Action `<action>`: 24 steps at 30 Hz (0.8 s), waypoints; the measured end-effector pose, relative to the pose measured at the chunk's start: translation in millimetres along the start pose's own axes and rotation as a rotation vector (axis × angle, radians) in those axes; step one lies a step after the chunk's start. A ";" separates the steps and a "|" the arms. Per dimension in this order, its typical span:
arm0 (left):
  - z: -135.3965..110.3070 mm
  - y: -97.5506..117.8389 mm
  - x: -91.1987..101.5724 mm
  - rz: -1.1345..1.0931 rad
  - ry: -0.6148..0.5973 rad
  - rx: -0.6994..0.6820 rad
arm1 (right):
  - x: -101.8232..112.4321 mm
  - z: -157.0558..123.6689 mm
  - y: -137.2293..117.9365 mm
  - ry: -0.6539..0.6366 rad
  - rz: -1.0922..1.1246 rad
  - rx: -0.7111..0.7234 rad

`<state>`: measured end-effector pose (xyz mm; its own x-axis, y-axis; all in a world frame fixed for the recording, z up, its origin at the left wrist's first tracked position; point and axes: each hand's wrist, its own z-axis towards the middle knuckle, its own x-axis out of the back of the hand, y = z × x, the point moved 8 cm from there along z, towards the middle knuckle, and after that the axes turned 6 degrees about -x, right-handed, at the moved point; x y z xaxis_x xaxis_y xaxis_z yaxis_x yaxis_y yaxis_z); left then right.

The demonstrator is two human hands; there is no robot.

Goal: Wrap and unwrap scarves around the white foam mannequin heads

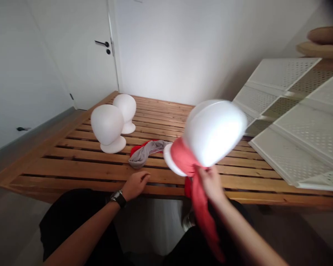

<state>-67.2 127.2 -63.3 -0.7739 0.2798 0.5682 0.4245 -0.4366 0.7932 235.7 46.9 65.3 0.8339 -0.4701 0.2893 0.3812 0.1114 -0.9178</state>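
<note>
A white mannequin head [215,129] tilts over the slatted wooden bench, its round base lifted toward the left. Around its neck is wrapped a red scarf [183,157], whose loose end hangs down past the bench edge. My right hand [211,181] is closed on the scarf just below the head's neck. At the bench's front edge my left hand [135,184], with a watch on the wrist, has its fingers loosely curled and holds nothing visible. Just beyond it lie a crumpled grey scarf [145,153] and a red cloth [135,148] partly beneath it.
Two more white mannequin heads [107,125] stand upright at the left of the bench [94,168]. White perforated panels [283,144] lean at the right, with another person's fingers [322,42] above them. A door [80,48] and wall are behind.
</note>
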 end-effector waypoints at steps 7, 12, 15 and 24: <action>-12.0 2.5 -18.2 -0.202 0.025 0.087 | -125.4 -35.3 85.7 -0.157 -0.035 -0.127; -13.1 14.2 -43.8 -0.432 0.018 0.123 | -140.8 -48.7 97.6 -0.254 0.067 -0.144; -13.7 9.6 -64.0 -0.557 -0.017 0.225 | -144.1 -58.5 103.4 -0.360 0.092 -0.174; -21.0 17.0 -96.3 -0.753 -0.009 0.439 | -138.4 -57.9 94.6 -0.463 0.126 -0.193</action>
<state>4.7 74.9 -109.2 -0.9185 0.3694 -0.1408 -0.0540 0.2355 0.9704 133.3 71.8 -77.4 0.9744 -0.0213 0.2236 0.2226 -0.0420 -0.9740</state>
